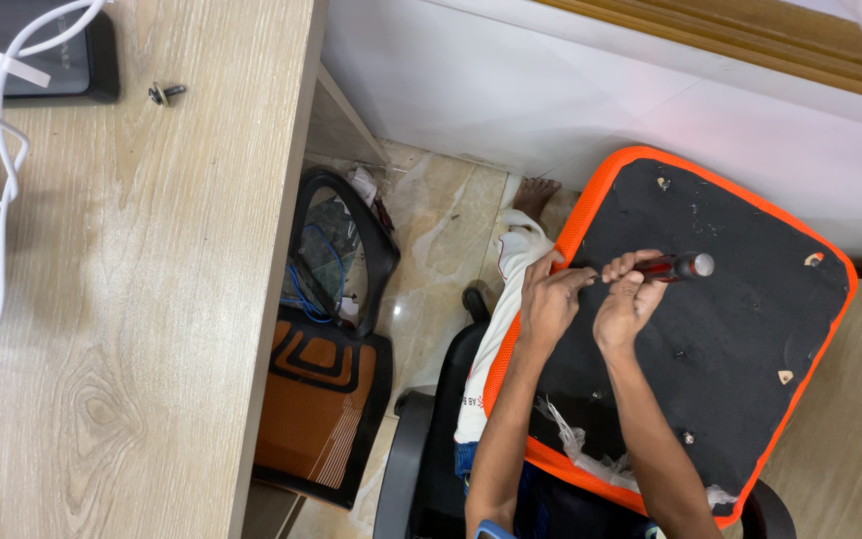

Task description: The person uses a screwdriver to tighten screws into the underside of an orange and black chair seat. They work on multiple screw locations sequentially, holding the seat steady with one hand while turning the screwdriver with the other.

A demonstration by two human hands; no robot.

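Note:
An upturned chair seat (pixel 750 329), black underneath with an orange rim, rests across my lap. My right hand (pixel 627 299) grips a screwdriver (pixel 678 267) with a red-and-black handle, lying nearly flat against the seat's black underside. My left hand (pixel 549 299) sits just to its left, fingers pinched at the screwdriver's tip near the seat's upper-left edge. What the fingers hold there is hidden. Small mounting holes and brackets (pixel 784 376) dot the black underside.
A wooden desk (pixel 122 329) fills the left, with a loose screw (pixel 166 93), a white cable (pixel 2 200) and a dark device (pixel 32 50) on it. A black-and-orange chair back (pixel 326 399) lies on the tiled floor. Torn plastic wrap (pixel 591 454) hangs at the seat's lower edge.

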